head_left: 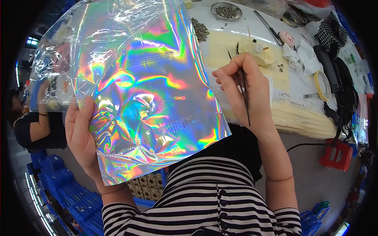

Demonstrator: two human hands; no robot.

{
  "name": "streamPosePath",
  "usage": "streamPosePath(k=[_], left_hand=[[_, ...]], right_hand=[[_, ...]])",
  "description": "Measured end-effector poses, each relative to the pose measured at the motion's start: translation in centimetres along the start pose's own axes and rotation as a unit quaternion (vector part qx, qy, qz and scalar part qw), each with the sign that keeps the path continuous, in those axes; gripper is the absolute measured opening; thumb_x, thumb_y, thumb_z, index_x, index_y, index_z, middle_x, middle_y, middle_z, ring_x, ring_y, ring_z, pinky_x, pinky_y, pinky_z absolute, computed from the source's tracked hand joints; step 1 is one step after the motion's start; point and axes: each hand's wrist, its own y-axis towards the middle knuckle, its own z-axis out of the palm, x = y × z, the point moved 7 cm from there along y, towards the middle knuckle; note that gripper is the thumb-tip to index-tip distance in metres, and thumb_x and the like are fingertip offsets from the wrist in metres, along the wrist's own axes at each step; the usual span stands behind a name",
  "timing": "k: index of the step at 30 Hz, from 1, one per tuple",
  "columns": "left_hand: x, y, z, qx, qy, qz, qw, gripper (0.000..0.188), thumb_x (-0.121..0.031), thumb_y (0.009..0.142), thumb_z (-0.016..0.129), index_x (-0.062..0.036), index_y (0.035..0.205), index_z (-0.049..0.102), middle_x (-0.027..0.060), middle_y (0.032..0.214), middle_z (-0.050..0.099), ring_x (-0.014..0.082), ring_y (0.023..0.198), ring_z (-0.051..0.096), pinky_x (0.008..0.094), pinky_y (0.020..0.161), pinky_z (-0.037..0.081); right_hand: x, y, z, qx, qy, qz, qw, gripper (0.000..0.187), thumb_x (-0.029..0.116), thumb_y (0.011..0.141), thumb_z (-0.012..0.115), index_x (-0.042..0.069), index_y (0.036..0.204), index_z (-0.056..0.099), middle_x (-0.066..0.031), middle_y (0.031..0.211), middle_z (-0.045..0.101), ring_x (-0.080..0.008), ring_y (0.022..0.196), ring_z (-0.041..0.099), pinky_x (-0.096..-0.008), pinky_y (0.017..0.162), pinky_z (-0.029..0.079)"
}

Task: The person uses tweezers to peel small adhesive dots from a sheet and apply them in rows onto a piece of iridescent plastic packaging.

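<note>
A shiny holographic sheet (157,82) fills the left and middle of the view, raised and slightly tilted. My left hand (81,131) grips its left edge, with the fingers partly behind it. Rows of small dots or pieces run across the sheet; they are too small to name. Clear plastic film (53,74) spreads from the sheet's upper left. To the right of the sheet, my right hand (252,88) is closed round slim dark tweezers (245,92), their tips pointing away from me. Just beyond them sits a pale yellow block (258,53) on the table.
A round dish of small metal parts (226,11) stands at the back, near a loose pile of similar parts (199,30). A tape roll (322,85) and a black bag (346,86) lie at the right. Below the table is a red stool (336,155). Another person (39,122) is at the left.
</note>
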Motion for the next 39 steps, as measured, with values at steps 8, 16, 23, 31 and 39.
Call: streamPosePath(k=[8,16,23,31,39], left_hand=[[-0.8,-0.7,2.7,0.002,-0.071,-0.022,0.997,0.030,-0.007,0.096,0.050,0.0107,0.120,0.053,0.0189,0.111,0.064,0.0199,0.093,0.069,0.0303,0.077,0.059],[-1.1,0.5,-1.4,-0.036,0.035,0.051,0.997,0.034,0.001,0.089,0.062,0.0083,0.122,0.057,0.0169,0.124,0.054,0.0226,0.110,0.061,0.0307,0.089,0.055],[-3.2,0.6,-3.3,-0.036,0.326,0.267,0.906,0.039,0.004,0.085,0.065,0.0072,0.123,0.058,0.0194,0.134,0.051,0.0244,0.118,0.057,0.0323,0.097,0.051],[-1.4,0.4,-2.8,-0.098,0.063,0.138,0.983,0.029,0.004,0.094,0.051,0.0115,0.122,0.056,0.0168,0.117,0.057,0.0240,0.104,0.064,0.0318,0.087,0.057],[2.5,-0.4,1.0,-0.026,0.172,0.273,0.946,0.026,0.003,0.091,0.057,0.0097,0.116,0.063,0.0161,0.111,0.057,0.0206,0.093,0.066,0.0281,0.074,0.056]], right_hand=[[-0.8,0.4,1.5,0.053,0.071,0.045,0.995,0.022,0.001,0.084,0.071,0.003,0.087,0.049,-0.0042,0.066,0.056,-0.0098,0.058,0.052,-0.0242,0.055,0.044],[-0.4,0.4,0.2,0.033,-0.004,0.017,0.999,0.018,0.000,0.086,0.067,0.003,0.086,0.049,-0.0050,0.063,0.053,-0.0113,0.055,0.048,-0.0265,0.051,0.040],[1.1,0.4,-0.6,0.052,-0.118,-0.088,0.988,0.023,0.003,0.082,0.073,0.004,0.082,0.050,-0.0070,0.063,0.051,-0.0191,0.055,0.050,-0.0300,0.053,0.041],[4.3,0.2,-3.4,-0.006,-0.114,-0.107,0.988,0.017,0.009,0.085,0.071,0.002,0.081,0.056,-0.0075,0.075,0.063,-0.0184,0.068,0.058,-0.0291,0.064,0.046],[10.6,-2.6,-1.9,0.092,-0.286,-0.350,0.887,0.034,0.037,0.083,0.069,0.009,0.102,0.070,-0.0095,0.101,0.071,-0.0279,0.095,0.063,-0.0375,0.081,0.050]])
